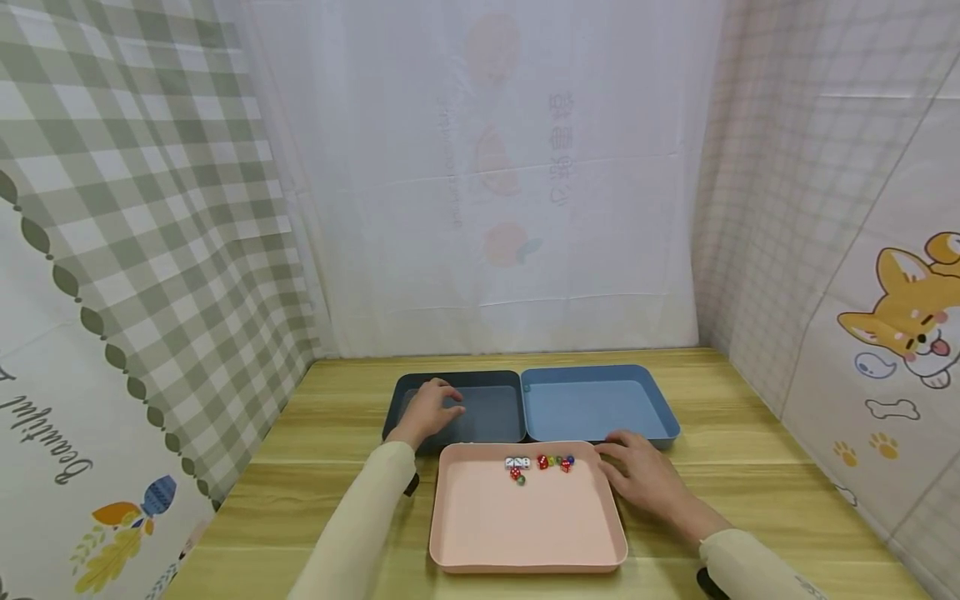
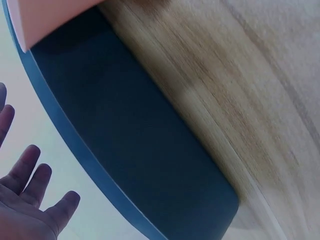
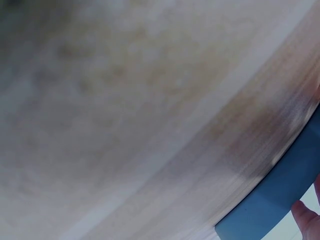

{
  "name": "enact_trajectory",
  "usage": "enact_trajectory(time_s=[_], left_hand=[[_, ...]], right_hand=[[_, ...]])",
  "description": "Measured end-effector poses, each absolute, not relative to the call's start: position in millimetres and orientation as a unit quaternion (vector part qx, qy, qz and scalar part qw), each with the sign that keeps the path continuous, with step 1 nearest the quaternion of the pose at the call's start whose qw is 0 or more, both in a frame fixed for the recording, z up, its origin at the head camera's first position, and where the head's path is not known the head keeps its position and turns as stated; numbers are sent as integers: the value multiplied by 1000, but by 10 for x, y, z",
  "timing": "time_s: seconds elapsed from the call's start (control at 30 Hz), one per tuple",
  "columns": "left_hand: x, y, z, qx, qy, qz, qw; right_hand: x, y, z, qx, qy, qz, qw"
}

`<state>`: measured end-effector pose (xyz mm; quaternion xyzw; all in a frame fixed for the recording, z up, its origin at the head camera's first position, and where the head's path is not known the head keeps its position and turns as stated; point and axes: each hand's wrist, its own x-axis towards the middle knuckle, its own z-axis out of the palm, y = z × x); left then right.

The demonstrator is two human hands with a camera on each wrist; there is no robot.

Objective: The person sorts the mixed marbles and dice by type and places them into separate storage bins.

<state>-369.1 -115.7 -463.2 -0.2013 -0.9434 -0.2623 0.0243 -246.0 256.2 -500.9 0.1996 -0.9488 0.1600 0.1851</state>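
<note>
Desk [image 1: 300,517] spread before you.
Your pink tray [image 1: 525,533] sits nearest, blue tray [image 1: 600,408] and navy tray [image 1: 491,412] beyond. Over the navy one, your left hand [image 1: 427,408] has its fingers loosely spread, holding nothing; your right hand [image 1: 645,475], fingers slightly bent, gripping nothing, is at the pink tray's far right corner. Toward that tray's far side lie dice [image 1: 543,462] and beads [image 1: 521,481].

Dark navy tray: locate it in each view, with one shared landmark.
Head: dark navy tray, left of and below centre.
Left wrist: dark navy tray, diagonal, upper left toward lower right.
Right wrist: not in it.
Shared landmark: wooden table, in all three.
</note>
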Motion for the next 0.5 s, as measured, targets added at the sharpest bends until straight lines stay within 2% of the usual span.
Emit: enact_trajectory(time_s=[0.5], left_hand=[[-3507, -988, -4538, -259, -918, -299, -2]], right_hand=[[-2461, 2565, -5007, 200, -949, 161, 181]])
